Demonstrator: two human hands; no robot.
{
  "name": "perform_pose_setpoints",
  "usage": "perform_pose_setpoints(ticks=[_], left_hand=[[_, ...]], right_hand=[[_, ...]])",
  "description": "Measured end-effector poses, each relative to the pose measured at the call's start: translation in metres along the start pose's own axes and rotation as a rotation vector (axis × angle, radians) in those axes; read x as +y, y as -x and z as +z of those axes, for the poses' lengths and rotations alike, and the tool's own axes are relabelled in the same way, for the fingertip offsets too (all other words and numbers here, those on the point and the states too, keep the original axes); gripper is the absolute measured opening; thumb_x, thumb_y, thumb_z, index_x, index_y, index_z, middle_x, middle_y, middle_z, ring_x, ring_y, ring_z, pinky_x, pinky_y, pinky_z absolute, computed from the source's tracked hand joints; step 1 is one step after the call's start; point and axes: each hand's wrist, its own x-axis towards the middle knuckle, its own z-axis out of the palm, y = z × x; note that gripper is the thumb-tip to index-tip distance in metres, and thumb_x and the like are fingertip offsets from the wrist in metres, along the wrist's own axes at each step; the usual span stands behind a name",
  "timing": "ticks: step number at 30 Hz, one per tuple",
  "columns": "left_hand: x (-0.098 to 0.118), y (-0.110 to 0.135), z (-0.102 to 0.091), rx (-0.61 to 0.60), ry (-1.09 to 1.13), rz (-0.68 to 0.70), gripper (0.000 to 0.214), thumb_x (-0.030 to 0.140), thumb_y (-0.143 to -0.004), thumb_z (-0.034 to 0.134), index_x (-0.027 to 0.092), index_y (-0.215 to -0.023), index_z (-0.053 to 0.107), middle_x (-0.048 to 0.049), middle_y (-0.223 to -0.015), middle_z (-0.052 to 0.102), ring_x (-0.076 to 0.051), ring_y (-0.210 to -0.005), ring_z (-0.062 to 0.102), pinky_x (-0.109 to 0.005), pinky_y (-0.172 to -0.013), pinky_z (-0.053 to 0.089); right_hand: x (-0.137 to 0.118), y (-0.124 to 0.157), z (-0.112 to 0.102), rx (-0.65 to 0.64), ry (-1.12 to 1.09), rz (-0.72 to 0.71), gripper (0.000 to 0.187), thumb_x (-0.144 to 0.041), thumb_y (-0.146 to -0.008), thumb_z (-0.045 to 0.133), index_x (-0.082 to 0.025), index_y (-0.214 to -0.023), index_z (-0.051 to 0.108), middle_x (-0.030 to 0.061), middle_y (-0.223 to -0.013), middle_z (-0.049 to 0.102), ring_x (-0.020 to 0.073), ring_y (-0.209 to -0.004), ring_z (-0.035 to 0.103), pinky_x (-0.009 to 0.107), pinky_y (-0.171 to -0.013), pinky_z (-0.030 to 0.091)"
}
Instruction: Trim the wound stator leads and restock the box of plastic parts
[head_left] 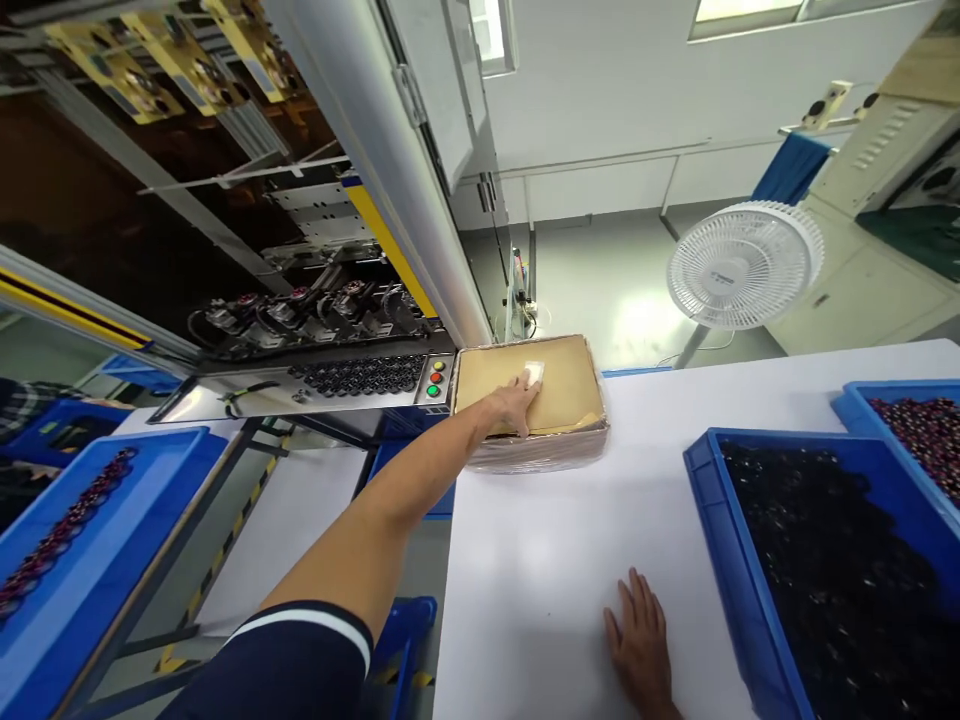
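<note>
My left hand (514, 404) reaches out over a plastic-wrapped cardboard box (555, 450) at the table's far left corner. Its fingers are stretched forward and the thumb is spread apart on the box's flat tan top. The fingertips touch a small white piece (534, 373), perhaps folded paper or cloth, partly hidden beneath them. My right hand (641, 640) rests flat on the white table (555, 570), fingers extended, with nothing in it. To its right stands a blue bin (709, 500) full of black parts (832, 560).
A machine with a button panel (435, 378) and rows of black rings (360, 375) stands left of the box. Another blue bin (862, 400) holds dark red parts. A white fan (742, 265) stands beyond the table. At far left is a blue tray (142, 530) with a row of rings.
</note>
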Motion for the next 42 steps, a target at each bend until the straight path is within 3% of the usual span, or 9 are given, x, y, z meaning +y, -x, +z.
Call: perform_pose_setpoints(ticks=[8, 13, 20, 25, 28, 31, 34, 37, 42], left_hand=[[0.028, -0.003, 0.004, 0.037, -0.026, -0.092, 0.123, 0.060, -0.069, 0.072, 0.013, -0.162, 0.008, -0.0250, -0.170, -0.005, -0.044, -0.159, 0.005, -0.060, -0.120, 0.033], [0.043, -0.014, 0.004, 0.054, -0.061, -0.089, 0.129, 0.062, -0.068, 0.073, 0.004, -0.161, 0.005, -0.0296, -0.168, -0.009, -0.046, -0.155, 0.020, -0.056, -0.116, 0.039], [0.055, -0.018, -0.007, -0.031, -0.149, -0.067, 0.140, 0.048, -0.052, 0.088, 0.009, -0.160, 0.008, -0.0353, -0.166, 0.004, -0.050, -0.151, 0.028, -0.058, -0.110, 0.044], [0.058, -0.006, -0.013, 0.008, -0.201, -0.008, 0.102, 0.036, -0.066, 0.082, 0.010, -0.152, 0.033, -0.0323, -0.158, 0.032, -0.044, -0.139, 0.048, -0.051, -0.108, 0.048], [0.057, -0.002, -0.015, 0.048, -0.213, -0.024, 0.063, 0.033, -0.086, 0.069, 0.013, -0.142, 0.048, -0.0218, -0.142, 0.054, -0.033, -0.124, 0.061, -0.049, -0.104, 0.051], [0.062, 0.000, -0.012, 0.107, -0.227, -0.078, 0.045, 0.034, -0.098, 0.058, 0.016, -0.138, 0.051, -0.0143, -0.134, 0.061, -0.026, -0.115, 0.064, -0.049, -0.101, 0.053], [0.068, 0.005, -0.010, 0.172, -0.247, -0.107, 0.043, 0.034, -0.101, 0.054, 0.017, -0.140, 0.051, -0.0130, -0.131, 0.064, -0.024, -0.110, 0.067, -0.048, -0.099, 0.055], [0.072, 0.017, -0.016, 0.259, -0.255, -0.106, 0.043, 0.020, -0.102, 0.044, 0.017, -0.144, 0.050, -0.0149, -0.130, 0.067, -0.024, -0.108, 0.070, -0.047, -0.098, 0.057], [0.067, 0.071, -0.042, 0.471, -0.193, -0.103, 0.062, 0.002, -0.089, 0.034, 0.020, -0.146, 0.053, -0.0157, -0.136, 0.067, -0.029, -0.115, 0.070, -0.045, -0.101, 0.056]], right_hand=[[-0.004, -0.001, 0.004, 0.005, 0.011, 0.019, 0.044, -0.040, -0.104, 0.043, -0.010, -0.132, 0.057, 0.0256, -0.147, 0.052, 0.0378, -0.135, 0.051, 0.053, -0.106, 0.043], [-0.004, 0.000, 0.005, 0.006, 0.018, 0.028, 0.043, -0.039, -0.103, 0.044, -0.011, -0.134, 0.057, 0.0241, -0.147, 0.052, 0.0371, -0.137, 0.050, 0.052, -0.106, 0.044], [-0.005, 0.000, 0.004, 0.020, 0.008, 0.034, 0.042, -0.038, -0.103, 0.046, -0.013, -0.134, 0.056, 0.0230, -0.148, 0.053, 0.0370, -0.136, 0.051, 0.052, -0.105, 0.045], [-0.005, 0.001, 0.007, 0.021, 0.000, 0.046, 0.040, -0.037, -0.103, 0.046, -0.014, -0.134, 0.057, 0.0207, -0.148, 0.053, 0.0355, -0.137, 0.050, 0.051, -0.105, 0.046], [-0.006, 0.001, 0.008, 0.013, 0.007, 0.049, 0.040, -0.036, -0.102, 0.047, -0.014, -0.134, 0.057, 0.0204, -0.149, 0.052, 0.0350, -0.137, 0.050, 0.051, -0.106, 0.045], [-0.006, 0.002, 0.008, 0.015, 0.017, 0.047, 0.040, -0.035, -0.102, 0.047, -0.013, -0.133, 0.058, 0.0206, -0.149, 0.053, 0.0343, -0.137, 0.051, 0.050, -0.107, 0.043], [-0.007, 0.004, 0.010, 0.026, 0.030, 0.043, 0.039, -0.034, -0.101, 0.047, -0.013, -0.132, 0.059, 0.0196, -0.149, 0.053, 0.0328, -0.137, 0.051, 0.049, -0.110, 0.041], [-0.007, 0.006, 0.015, 0.037, 0.042, 0.045, 0.039, -0.034, -0.101, 0.047, -0.014, -0.131, 0.060, 0.0179, -0.150, 0.053, 0.0314, -0.139, 0.049, 0.047, -0.112, 0.039], [-0.003, 0.009, 0.026, 0.021, 0.069, 0.076, 0.043, -0.039, -0.103, 0.043, -0.014, -0.130, 0.064, 0.0161, -0.152, 0.051, 0.0309, -0.141, 0.047, 0.047, -0.114, 0.036]])
